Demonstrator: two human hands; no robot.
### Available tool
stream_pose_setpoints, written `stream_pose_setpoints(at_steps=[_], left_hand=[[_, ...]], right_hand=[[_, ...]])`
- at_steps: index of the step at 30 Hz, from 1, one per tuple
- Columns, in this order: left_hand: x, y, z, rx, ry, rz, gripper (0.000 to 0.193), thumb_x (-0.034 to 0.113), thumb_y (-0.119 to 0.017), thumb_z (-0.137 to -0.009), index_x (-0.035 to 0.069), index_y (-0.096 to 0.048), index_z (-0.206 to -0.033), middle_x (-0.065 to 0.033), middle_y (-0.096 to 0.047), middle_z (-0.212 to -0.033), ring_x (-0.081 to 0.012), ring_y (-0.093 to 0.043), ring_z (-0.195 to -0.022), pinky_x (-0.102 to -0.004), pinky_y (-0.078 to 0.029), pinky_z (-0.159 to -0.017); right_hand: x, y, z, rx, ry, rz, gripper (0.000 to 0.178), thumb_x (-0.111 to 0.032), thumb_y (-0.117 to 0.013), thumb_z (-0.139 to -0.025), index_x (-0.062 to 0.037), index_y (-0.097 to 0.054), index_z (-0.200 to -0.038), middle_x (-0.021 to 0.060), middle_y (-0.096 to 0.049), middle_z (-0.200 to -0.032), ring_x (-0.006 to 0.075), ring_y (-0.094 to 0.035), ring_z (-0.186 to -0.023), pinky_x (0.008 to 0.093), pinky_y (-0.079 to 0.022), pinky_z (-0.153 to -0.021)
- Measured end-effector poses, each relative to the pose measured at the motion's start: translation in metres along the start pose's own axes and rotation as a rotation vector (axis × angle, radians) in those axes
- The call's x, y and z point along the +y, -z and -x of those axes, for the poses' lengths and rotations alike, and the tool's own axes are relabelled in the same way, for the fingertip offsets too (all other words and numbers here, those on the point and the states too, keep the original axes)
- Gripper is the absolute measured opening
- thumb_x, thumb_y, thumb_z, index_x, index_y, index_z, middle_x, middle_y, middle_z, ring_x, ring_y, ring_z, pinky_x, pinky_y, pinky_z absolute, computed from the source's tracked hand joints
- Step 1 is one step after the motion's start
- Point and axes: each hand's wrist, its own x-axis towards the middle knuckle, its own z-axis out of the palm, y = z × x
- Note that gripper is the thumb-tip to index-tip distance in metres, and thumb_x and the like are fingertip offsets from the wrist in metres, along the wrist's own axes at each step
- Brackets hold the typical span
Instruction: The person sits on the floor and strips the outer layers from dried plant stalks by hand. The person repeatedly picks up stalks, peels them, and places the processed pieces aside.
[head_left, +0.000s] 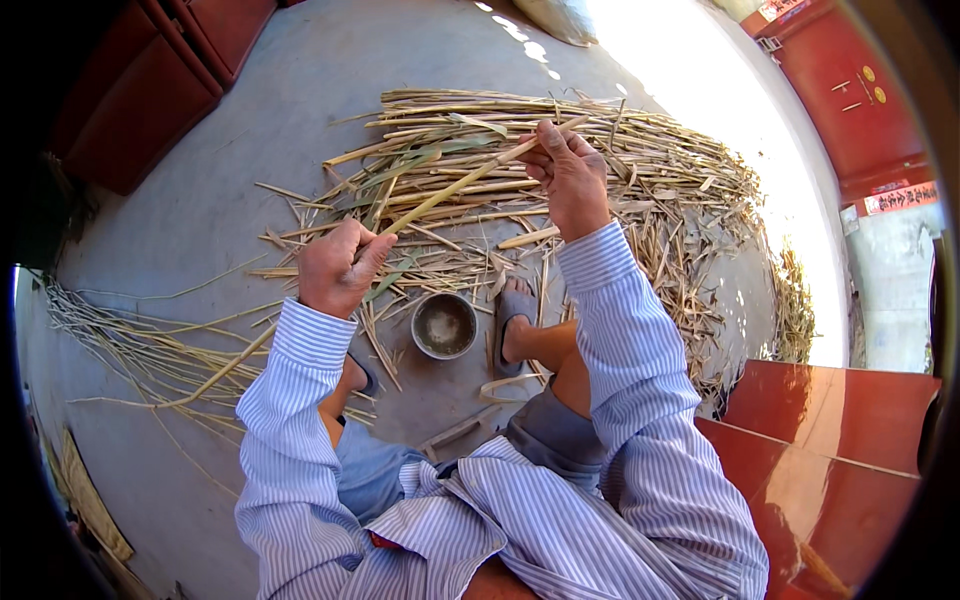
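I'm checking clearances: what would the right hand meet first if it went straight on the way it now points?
Most likely the pile of dry stalks, which seems to lie below and just ahead of the right hand. Depth is unclear, so the hand might pass over it.

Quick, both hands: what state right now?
Left hand: closed around a long stalk.
Right hand: closed, pinching the same long stalk near one end.

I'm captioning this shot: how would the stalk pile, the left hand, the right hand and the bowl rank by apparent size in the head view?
1. Stalk pile
2. Left hand and right hand, too alike to rank
3. Bowl, though the hands' nearness may exaggerate them
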Motion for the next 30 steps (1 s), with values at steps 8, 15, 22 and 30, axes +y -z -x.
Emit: stream_pose_setpoints(at_steps=[8,15,22,30], left_hand=[[-0.002,0.002,0.001,-0.065,-0.006,-0.051,0.034,0.038,-0.071,-0.084,0.008,-0.059,-0.074,-0.0095,-0.061,-0.06,-0.0278,-0.059,-0.052,-0.0383,-0.044,-0.048],[-0.024,0.005,0.008,-0.115,-0.101,-0.019,0.031,0.036,-0.068,-0.086,0.008,-0.059,-0.076,-0.0106,-0.058,-0.065,-0.029,-0.058,-0.056,-0.0386,-0.043,-0.05],[-0.028,0.016,0.009,-0.281,-0.001,-0.122,0.026,0.032,-0.063,-0.086,0.006,-0.058,-0.084,-0.0112,-0.062,-0.073,-0.0321,-0.063,-0.074,-0.0444,-0.047,-0.066],[-0.045,0.03,-0.002,-0.097,-0.187,-0.331,0.017,0.014,-0.071,-0.069,0.007,-0.057,-0.073,-0.0125,-0.059,-0.062,-0.0342,-0.063,-0.063,-0.0455,-0.047,-0.055]], right_hand=[[-0.049,0.166,-0.054,0.642,0.245,-0.239,0.029,-0.03,-0.066,-0.092,-0.0045,-0.061,-0.103,0.0106,-0.068,-0.091,0.0166,-0.067,-0.087,0.0275,-0.056,-0.069],[-0.005,0.083,-0.021,-0.131,-0.215,-0.085,0.04,-0.035,-0.058,-0.097,-0.0055,-0.053,-0.124,0.011,-0.067,-0.106,0.019,-0.065,-0.095,0.0272,-0.051,-0.071],[0.04,0.082,-0.041,-0.041,-0.015,0.363,0.026,-0.017,-0.06,-0.096,-0.0069,-0.059,-0.12,0.0013,-0.065,-0.101,0.0092,-0.061,-0.086,0.019,-0.047,-0.061],[0.113,0.109,-0.05,0.029,-0.596,-0.004,0.012,-0.023,-0.062,-0.095,-0.0128,-0.063,-0.102,-0.0044,-0.064,-0.078,0.0066,-0.064,-0.072,0.0183,-0.052,-0.053]])
